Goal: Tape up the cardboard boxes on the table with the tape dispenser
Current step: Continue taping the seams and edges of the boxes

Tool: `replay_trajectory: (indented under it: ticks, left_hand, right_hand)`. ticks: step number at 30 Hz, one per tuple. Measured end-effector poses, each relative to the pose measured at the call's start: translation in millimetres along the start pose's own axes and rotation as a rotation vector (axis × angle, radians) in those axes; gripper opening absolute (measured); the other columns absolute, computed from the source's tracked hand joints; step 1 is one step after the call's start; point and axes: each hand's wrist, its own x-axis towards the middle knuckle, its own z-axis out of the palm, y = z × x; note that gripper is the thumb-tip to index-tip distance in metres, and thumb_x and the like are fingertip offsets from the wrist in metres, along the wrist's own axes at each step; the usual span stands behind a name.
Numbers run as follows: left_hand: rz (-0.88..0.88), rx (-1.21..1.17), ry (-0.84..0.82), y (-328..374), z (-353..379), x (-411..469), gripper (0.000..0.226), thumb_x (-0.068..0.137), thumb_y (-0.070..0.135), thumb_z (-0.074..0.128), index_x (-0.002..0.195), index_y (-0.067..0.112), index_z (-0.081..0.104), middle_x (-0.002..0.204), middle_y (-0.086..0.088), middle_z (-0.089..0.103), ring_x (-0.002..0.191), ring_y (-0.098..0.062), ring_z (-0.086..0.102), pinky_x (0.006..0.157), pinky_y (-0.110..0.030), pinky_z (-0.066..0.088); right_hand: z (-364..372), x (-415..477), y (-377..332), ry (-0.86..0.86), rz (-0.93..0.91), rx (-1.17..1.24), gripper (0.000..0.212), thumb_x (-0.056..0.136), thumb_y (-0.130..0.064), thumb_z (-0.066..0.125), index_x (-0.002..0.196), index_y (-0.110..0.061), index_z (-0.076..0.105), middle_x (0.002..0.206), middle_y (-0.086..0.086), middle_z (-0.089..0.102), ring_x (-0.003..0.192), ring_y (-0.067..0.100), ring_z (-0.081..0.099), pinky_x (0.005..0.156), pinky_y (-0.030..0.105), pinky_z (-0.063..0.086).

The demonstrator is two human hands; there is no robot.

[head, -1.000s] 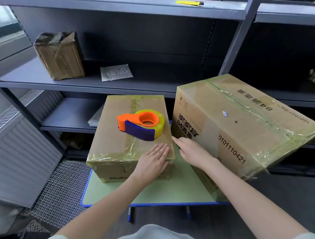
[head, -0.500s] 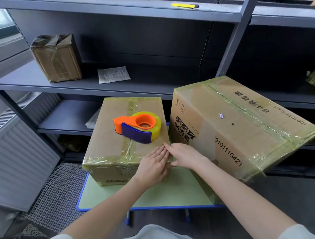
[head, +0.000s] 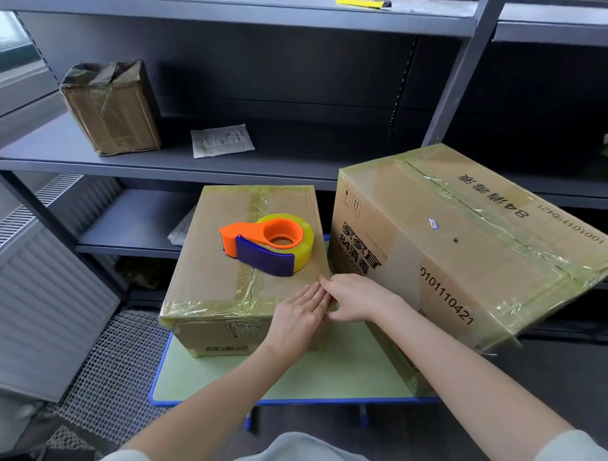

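A small taped cardboard box (head: 214,283) stands on the green table (head: 329,378). An orange and blue tape dispenser (head: 266,245) with a yellowish tape roll lies on top of the small box. A larger taped box (head: 460,250) with black print stands to the right, overhanging the table's edge. My left hand (head: 296,320) lies flat, fingers straight, on the small box's near right corner. My right hand (head: 357,297) touches the same corner from the right, its fingertips against the box's right edge and meeting my left fingers.
Grey metal shelving stands behind the table. A third wrapped box (head: 110,107) and a flat white packet (head: 222,140) sit on the middle shelf. A yellow object (head: 362,3) lies on the top shelf. A white radiator (head: 42,289) and mesh flooring are at the left.
My right hand has moved left from the larger box's side to the small box's corner, meeting my left hand. The view shifted slightly.
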Motion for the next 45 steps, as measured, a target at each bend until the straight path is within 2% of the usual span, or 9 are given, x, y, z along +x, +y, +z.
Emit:
replay_trajectory:
  ticks: [7, 14, 21, 25, 30, 35, 38, 41, 45]
  left_hand:
    - [0.034, -0.027, 0.016, -3.2, -0.7, 3.4, 0.031, 0.081, 0.016, 0.057, 0.105, 0.003, 0.071, 0.107, -0.012, 0.070, 0.102, -0.023, 0.067, 0.089, -0.035, 0.054]
    - [0.001, -0.049, -0.108, 0.2, -10.9, 0.9, 0.059, 0.053, 0.017, 0.088, 0.108, 0.004, 0.070, 0.110, -0.012, 0.069, 0.104, -0.022, 0.066, 0.090, -0.035, 0.053]
    - [-0.002, -0.035, -0.230, 2.8, -26.6, -3.9, 0.057, 0.064, 0.024, 0.066, 0.118, 0.005, 0.065, 0.122, -0.010, 0.063, 0.116, -0.018, 0.059, 0.103, -0.031, 0.036]
    - [-0.162, -0.188, -0.259, -9.3, -39.7, -15.4, 0.061, 0.083, 0.030, 0.025, 0.133, 0.009, 0.053, 0.140, -0.004, 0.047, 0.132, -0.015, 0.043, 0.114, -0.032, 0.025]
    - [-0.366, -0.018, -0.175, -51.0, -57.2, -40.8, 0.046, 0.083, 0.029, 0.037, 0.105, 0.007, 0.072, 0.108, -0.005, 0.071, 0.101, -0.019, 0.067, 0.090, -0.040, 0.050]
    - [-0.661, 0.085, -0.246, -78.9, -71.9, -67.5, 0.047, 0.087, 0.036, 0.036, 0.104, 0.012, 0.072, 0.111, -0.013, 0.069, 0.106, -0.030, 0.065, 0.091, -0.057, 0.045]
    - [-0.869, 0.166, -0.301, -92.0, -80.8, -77.5, 0.057, 0.087, 0.054, 0.026, 0.128, 0.030, 0.058, 0.137, -0.013, 0.051, 0.132, -0.026, 0.043, 0.102, -0.060, 0.030]
    - [-0.956, 0.073, -0.359, -98.3, -82.9, -79.1, 0.071, 0.082, 0.070, 0.015, 0.143, 0.039, 0.033, 0.156, -0.003, 0.020, 0.145, -0.018, 0.010, 0.102, -0.044, 0.032]
    - [-0.956, 0.049, -0.329, -94.7, -88.4, -74.2, 0.059, 0.090, 0.060, 0.040, 0.141, 0.033, 0.039, 0.155, 0.000, 0.022, 0.144, -0.017, 0.011, 0.096, -0.042, 0.035]
  right_hand:
    - [-3.5, 1.8, 2.7, -0.051, 0.018, 0.084, 0.073, 0.087, -0.036, 0.062, 0.146, -0.008, 0.030, 0.128, 0.013, 0.053, 0.117, 0.028, 0.051, 0.092, 0.036, 0.044]
    - [-1.0, -3.9, -2.4, -0.057, 0.050, 0.127, 0.072, 0.090, -0.033, 0.057, 0.149, -0.008, 0.023, 0.131, 0.014, 0.050, 0.121, 0.027, 0.047, 0.096, 0.034, 0.041]
    - [9.8, -11.0, -8.2, -0.031, 0.119, 0.225, 0.073, 0.092, -0.034, 0.049, 0.152, -0.013, 0.012, 0.132, 0.013, 0.045, 0.123, 0.027, 0.045, 0.098, 0.033, 0.041]
    - [16.4, -12.3, -12.2, 0.004, 0.184, 0.258, 0.081, 0.089, -0.060, 0.046, 0.151, -0.018, 0.016, 0.128, 0.012, 0.048, 0.120, 0.027, 0.048, 0.094, 0.036, 0.043]
    - [19.7, -5.7, -30.9, 0.169, 0.361, 0.193, 0.066, 0.097, -0.055, 0.030, 0.148, -0.013, 0.024, 0.118, 0.009, 0.054, 0.106, 0.025, 0.056, 0.073, 0.032, 0.043]
    - [22.8, 11.7, -54.2, 0.151, 0.476, 0.334, 0.058, 0.102, -0.039, 0.030, 0.150, -0.011, 0.016, 0.141, 0.021, 0.033, 0.114, 0.032, 0.055, 0.085, 0.033, 0.047]
    - [24.0, 19.1, -63.3, 0.157, 0.539, 0.343, 0.057, 0.103, -0.037, 0.027, 0.151, -0.011, 0.013, 0.148, 0.025, 0.021, 0.113, 0.032, 0.057, 0.084, 0.033, 0.049]
    - [26.7, 21.4, -68.5, 0.169, 0.573, 0.279, 0.057, 0.103, -0.037, 0.023, 0.151, -0.010, 0.011, 0.150, 0.026, 0.020, 0.107, 0.029, 0.060, 0.075, 0.031, 0.049]
    - [28.2, 21.4, -71.7, 0.169, 0.585, 0.246, 0.057, 0.103, -0.038, 0.023, 0.151, -0.010, 0.011, 0.150, 0.026, 0.021, 0.110, 0.029, 0.059, 0.077, 0.030, 0.048]
